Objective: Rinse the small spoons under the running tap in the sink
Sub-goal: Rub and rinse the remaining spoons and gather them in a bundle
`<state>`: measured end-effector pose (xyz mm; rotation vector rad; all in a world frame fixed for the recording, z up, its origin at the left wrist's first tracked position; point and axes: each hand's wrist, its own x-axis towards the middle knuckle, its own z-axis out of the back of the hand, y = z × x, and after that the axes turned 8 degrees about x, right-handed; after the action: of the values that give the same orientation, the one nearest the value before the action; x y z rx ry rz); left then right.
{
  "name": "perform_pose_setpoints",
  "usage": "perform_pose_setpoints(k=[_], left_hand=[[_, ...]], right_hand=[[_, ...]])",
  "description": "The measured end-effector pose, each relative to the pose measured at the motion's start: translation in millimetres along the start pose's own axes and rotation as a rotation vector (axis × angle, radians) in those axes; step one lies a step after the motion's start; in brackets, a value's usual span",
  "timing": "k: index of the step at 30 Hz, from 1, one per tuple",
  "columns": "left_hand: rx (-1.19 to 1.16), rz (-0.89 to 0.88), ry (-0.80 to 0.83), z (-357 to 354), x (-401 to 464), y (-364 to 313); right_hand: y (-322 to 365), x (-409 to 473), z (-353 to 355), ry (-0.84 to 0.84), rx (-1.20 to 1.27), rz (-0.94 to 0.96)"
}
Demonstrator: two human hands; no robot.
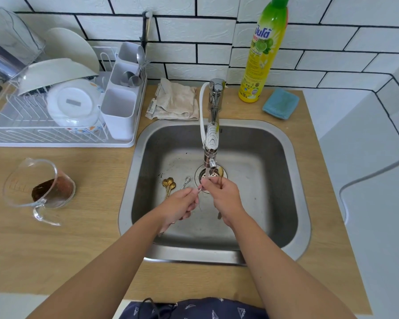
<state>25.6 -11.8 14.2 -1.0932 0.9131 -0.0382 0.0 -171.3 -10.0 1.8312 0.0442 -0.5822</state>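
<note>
Left grip: the left hand [181,204] pinches the handle of a silver spoon [199,189] between curled fingers, its working end reaching toward the stream.
Right grip: the right hand [224,199] has its fingers curled round a gold spoon [221,174], whose bowl stands up just beside the tap nozzle [211,164]; its fingertips also touch the silver spoon's end under the water.
Spoons waiting: a cluster of gold spoons [169,184] and one more silver spoon [186,181] lie on the sink [293,180] floor, left of the drain [213,174].
Risk, drop: two wet, thin handles are managed at once; a slip would likely send a spoon onto the drain grate directly below. Whether its holes would catch a handle I cannot tell.
Risk, splash: a spoon bowl turned upward under the stream would probably throw water toward the bench [90,180] and the person's dark clothing [194,308].
Risk, partial rinse: the gold spoon sits beside the stream, not clearly in it, so it may be put aside unrinsed.
Risk, mixing: setting rinsed spoons back near the waiting cluster would blur which ones are done.
Nearby: a glass measuring cup [40,185] with brown residue stands on the bench, well apart from the sink.
</note>
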Motion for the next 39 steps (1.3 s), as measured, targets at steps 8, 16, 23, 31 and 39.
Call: perform_pose_setpoints(k=[8, 16, 23, 31, 39], left_hand=[[0.258, 0.008, -0.168, 0.2, 0.8, 2.4], [0.398, -0.033, -0.232, 1.0, -3.0, -0.6], [0.261, 0.105, -0.119, 4.2, -1.7, -5.6], [0.100, 0.135, 0.011, 1.7, 0.6, -6.5], [0.215, -0.132, -0.112, -4.5, 13.6, -3.8]], right_hand=[[-12.6, -5.2, -4.7, 0.009, -0.180, 0.040], [-13.3, -5.5, -7.2, 0.022, -0.262, 0.054], [-5.5, -4.3, 0.4, 0.177, -0.094, -0.107], [-2.7, 0.9, 3.2, 0.081, 0.113, -0.199], [2.0, 0.5, 5.5, -0.001, 0.068, -0.095]])
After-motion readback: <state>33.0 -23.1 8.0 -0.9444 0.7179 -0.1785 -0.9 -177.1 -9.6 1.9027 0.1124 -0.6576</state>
